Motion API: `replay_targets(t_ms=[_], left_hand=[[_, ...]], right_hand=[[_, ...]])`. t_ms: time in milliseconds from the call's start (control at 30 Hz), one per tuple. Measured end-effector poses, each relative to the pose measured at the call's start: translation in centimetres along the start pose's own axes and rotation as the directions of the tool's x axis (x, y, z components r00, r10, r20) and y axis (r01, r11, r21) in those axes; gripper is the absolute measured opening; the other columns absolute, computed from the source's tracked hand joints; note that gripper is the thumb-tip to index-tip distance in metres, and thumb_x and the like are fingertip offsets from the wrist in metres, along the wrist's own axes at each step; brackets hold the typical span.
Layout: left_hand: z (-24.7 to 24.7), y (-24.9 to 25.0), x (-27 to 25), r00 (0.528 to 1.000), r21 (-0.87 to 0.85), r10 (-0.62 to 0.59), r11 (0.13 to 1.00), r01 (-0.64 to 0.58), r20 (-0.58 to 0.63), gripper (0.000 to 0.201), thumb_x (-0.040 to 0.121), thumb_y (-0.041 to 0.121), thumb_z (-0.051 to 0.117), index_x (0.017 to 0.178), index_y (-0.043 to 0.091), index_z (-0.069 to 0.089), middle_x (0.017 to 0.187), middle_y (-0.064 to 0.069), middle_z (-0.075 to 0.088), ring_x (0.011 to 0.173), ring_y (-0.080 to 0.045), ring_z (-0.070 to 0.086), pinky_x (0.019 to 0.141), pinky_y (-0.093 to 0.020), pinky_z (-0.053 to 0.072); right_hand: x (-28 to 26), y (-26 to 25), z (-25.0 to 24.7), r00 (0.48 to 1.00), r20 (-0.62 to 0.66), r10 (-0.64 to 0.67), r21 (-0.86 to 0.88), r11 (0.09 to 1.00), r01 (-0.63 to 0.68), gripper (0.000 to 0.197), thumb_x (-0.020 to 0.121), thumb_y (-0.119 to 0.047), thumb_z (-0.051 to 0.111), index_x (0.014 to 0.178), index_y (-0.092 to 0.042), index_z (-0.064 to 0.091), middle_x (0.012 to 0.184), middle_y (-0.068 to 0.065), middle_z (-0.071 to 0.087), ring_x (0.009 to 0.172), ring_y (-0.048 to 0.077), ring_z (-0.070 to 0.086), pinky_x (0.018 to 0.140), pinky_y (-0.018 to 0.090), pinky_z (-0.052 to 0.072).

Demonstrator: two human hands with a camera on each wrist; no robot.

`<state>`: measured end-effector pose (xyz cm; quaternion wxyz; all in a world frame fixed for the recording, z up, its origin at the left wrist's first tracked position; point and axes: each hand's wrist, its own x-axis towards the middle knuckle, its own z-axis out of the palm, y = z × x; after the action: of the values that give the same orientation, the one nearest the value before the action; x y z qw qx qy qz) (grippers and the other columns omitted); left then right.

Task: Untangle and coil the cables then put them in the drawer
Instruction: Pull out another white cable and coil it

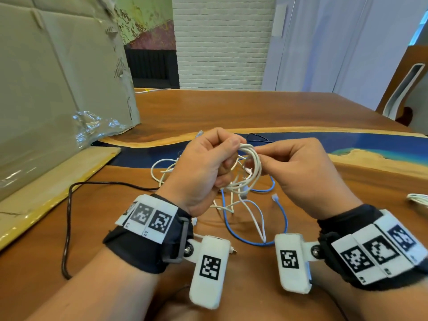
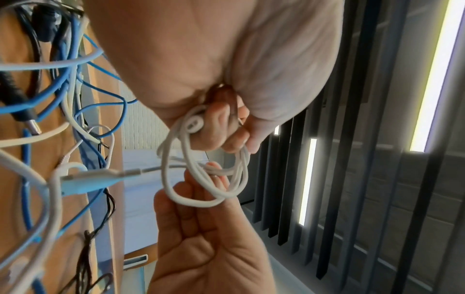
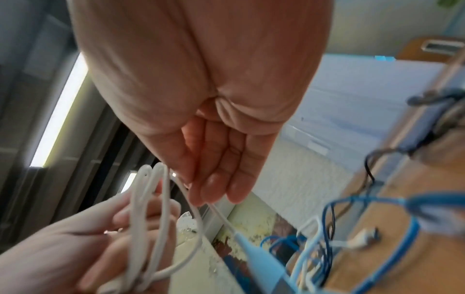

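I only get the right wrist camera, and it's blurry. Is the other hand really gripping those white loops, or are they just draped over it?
Observer: Gripping. In the left wrist view the left hand has its fingers curled round the top of the white coil.
Visitor: And the blue stuff?
Observer: The head view shows the blue cable lying loose on the table, below the hands.
Visitor: Anything coiled already?
Observer: Possibly. A white bundle lies at the table's right edge, mostly cut off.
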<state>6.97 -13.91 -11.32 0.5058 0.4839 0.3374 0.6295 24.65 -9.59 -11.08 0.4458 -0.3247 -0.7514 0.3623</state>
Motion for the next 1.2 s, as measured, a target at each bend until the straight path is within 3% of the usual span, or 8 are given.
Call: replay_targets(t_ms=[100, 200, 300, 467, 600, 733, 933, 1200], left_hand=[[-0.3, -0.1, 0.2, 0.997, 0.056, 0.059, 0.997, -0.056, -0.041, 0.017, 0.103, 0.008, 0.052, 0.088, 0.006, 0.061, 0.059, -0.001, 0.042, 0.047, -0.010, 0.027, 0.042, -0.021, 0.022], [-0.4, -0.1, 0.3, 0.997, 0.093, 0.062, 0.994, -0.057, -0.056, 0.016, 0.103, 0.007, 0.052, 0.089, 0.005, 0.060, 0.058, -0.001, 0.043, 0.045, -0.009, 0.030, 0.041, -0.022, 0.021], [-0.3, 0.1, 0.2, 0.999, 0.043, -0.017, 0.999, 0.019, -0.046, 0.018, 0.105, 0.006, 0.049, 0.090, 0.003, 0.057, 0.054, 0.001, 0.042, 0.036, -0.004, 0.038, 0.035, -0.015, 0.025], [-1.0, 0.0, 0.7, 0.997, 0.135, -0.059, 0.989, 0.065, -0.050, 0.023, 0.105, 0.009, 0.051, 0.084, 0.010, 0.062, 0.056, 0.002, 0.040, 0.041, -0.006, 0.025, 0.037, -0.013, 0.021], [-1.2, 0.2, 0.6, 0.996, 0.072, -0.083, 0.994, 0.085, -0.036, 0.021, 0.105, 0.007, 0.050, 0.087, 0.007, 0.061, 0.056, 0.001, 0.040, 0.040, -0.006, 0.024, 0.036, -0.014, 0.020], [-0.8, 0.0, 0.5, 0.993, 0.013, -0.121, 0.993, 0.121, -0.007, 0.020, 0.104, 0.008, 0.050, 0.087, 0.008, 0.061, 0.057, 0.000, 0.040, 0.039, -0.004, 0.024, 0.035, -0.014, 0.019], [-0.5, -0.1, 0.6, 0.993, -0.066, -0.067, 0.996, 0.061, -0.092, 0.021, 0.105, 0.011, 0.050, 0.086, 0.009, 0.058, 0.058, 0.001, 0.041, 0.040, -0.005, 0.024, 0.034, -0.015, 0.019], [-0.6, -0.2, 0.3, 0.984, 0.337, 0.174, 0.929, -0.149, -0.043, 0.018, 0.104, 0.012, 0.056, 0.101, -0.005, 0.062, 0.061, 0.003, 0.049, 0.046, -0.007, 0.037, 0.043, -0.017, 0.032]], right_hand=[[-0.1, 0.2, 1.1, 0.989, 0.091, 0.120, 0.240, 0.961, -0.139, 0.025, 0.092, -0.001, 0.060, 0.103, -0.010, 0.081, 0.099, 0.013, 0.079, 0.099, 0.033, 0.074, 0.097, 0.049, 0.058], [-0.2, 0.2, 1.4, 0.975, 0.135, 0.178, 0.403, 0.889, -0.218, 0.032, 0.087, -0.021, 0.061, 0.106, -0.002, 0.079, 0.109, 0.030, 0.072, 0.108, 0.048, 0.065, 0.101, 0.059, 0.052], [-0.4, 0.2, 1.7, 0.988, 0.099, 0.117, 0.233, 0.963, -0.137, 0.017, 0.094, -0.024, 0.073, 0.102, -0.012, 0.082, 0.095, 0.021, 0.076, 0.095, 0.041, 0.071, 0.094, 0.056, 0.057], [0.0, 0.6, 1.2, 0.992, -0.070, 0.102, 0.195, 0.977, -0.087, 0.022, 0.092, -0.016, 0.073, 0.076, -0.002, 0.075, 0.063, 0.014, 0.066, 0.055, 0.021, 0.060, 0.057, 0.029, 0.053], [0.1, 0.5, 0.5, 0.997, -0.043, 0.068, 0.087, 0.994, -0.064, 0.009, 0.092, -0.006, 0.073, 0.085, -0.008, 0.078, 0.068, 0.007, 0.074, 0.062, 0.015, 0.068, 0.063, 0.025, 0.056], [0.0, 0.6, 0.6, 0.993, -0.108, 0.040, -0.004, 0.999, -0.040, 0.013, 0.096, -0.009, 0.068, 0.102, -0.013, 0.079, 0.085, 0.000, 0.080, 0.082, 0.015, 0.077, 0.080, 0.035, 0.063], [-0.5, -0.5, 2.1, 0.970, 0.172, 0.173, 0.459, 0.857, -0.234, 0.025, 0.097, -0.021, 0.061, 0.111, -0.007, 0.077, 0.107, 0.017, 0.078, 0.104, 0.030, 0.074, 0.094, 0.041, 0.059], [-0.3, 0.6, 1.9, 0.952, 0.179, 0.247, 0.483, 0.821, -0.303, 0.015, 0.084, -0.004, 0.069, 0.098, -0.001, 0.074, 0.095, 0.023, 0.075, 0.088, 0.032, 0.072, 0.080, 0.036, 0.061]])
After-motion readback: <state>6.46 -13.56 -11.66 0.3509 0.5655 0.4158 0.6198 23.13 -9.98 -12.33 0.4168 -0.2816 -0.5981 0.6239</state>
